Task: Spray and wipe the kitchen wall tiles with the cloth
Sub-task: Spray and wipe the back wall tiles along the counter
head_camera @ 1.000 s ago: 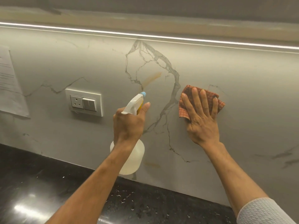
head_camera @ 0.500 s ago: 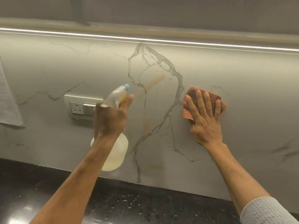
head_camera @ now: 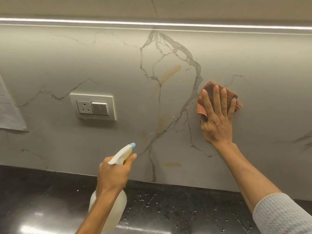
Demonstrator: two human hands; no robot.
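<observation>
Right hand (head_camera: 217,120) spread flat, pressing orange cloth (head_camera: 201,105) against marble-veined wall tiles (head_camera: 253,65), well right of socket plate (head_camera: 93,106). Left hand (head_camera: 114,173) clamped on spray bottle (head_camera: 118,205), below-right of socket, above black worktop (head_camera: 42,191).

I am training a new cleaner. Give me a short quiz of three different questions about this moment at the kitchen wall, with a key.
1. True or false: the right hand presses the cloth flat on the wall.
2. Which way does the nozzle of the spray bottle in the left hand point?
A. at the socket
B. at the wall, up and to the right
C. down at the counter
3. Fill in: the brownish stains lie to the ___ of the cloth.

Key: 1 true; 2 B; 3 left
</observation>
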